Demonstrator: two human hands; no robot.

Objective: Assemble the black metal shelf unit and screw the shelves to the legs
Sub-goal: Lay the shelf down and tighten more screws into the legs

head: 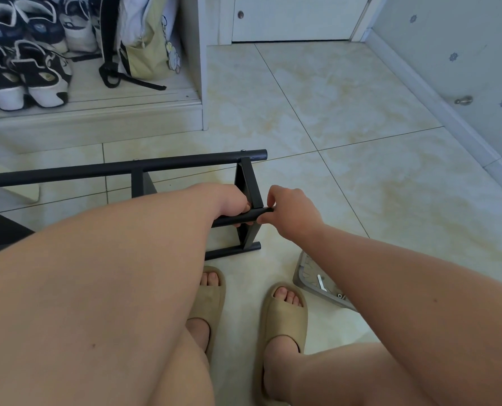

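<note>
Two hands on one tube. I see my left hand (pixel 233 205) curled round the black tube (pixel 241 218) from its far side, fingers wrapped under it. My right hand (pixel 292 213) pinches the tube's right end between thumb and fingertips. The hands sit just beside each other.

Black shelf unit (pixel 248 183) lies on its side on the floor (pixel 346 112), at centre, just beyond my feet. Its far tube (pixel 127 167) runs left to right, and its near tube (pixel 229 251) rests on the tiles. An upright black panel joins the tubes at the right end.

Surface: glossy cream tiles with yellowish marbling and thin dark grout lines.

Near right: grey tray (pixel 317 292) on the floor, small metal parts inside, half hidden by my right forearm. Tan slippers (pixel 285 315) on both feet.

Far left: white open cabinet (pixel 201 68) with black-and-white sneakers (pixel 33 68) and a pale green bag (pixel 147 45), its black straps trailing. Far centre: white door (pixel 290 19), closed. Right: pale wall (pixel 463 39) with small blue motifs, a white baseboard (pixel 419 92), and a metal doorstop (pixel 463 100).
</note>
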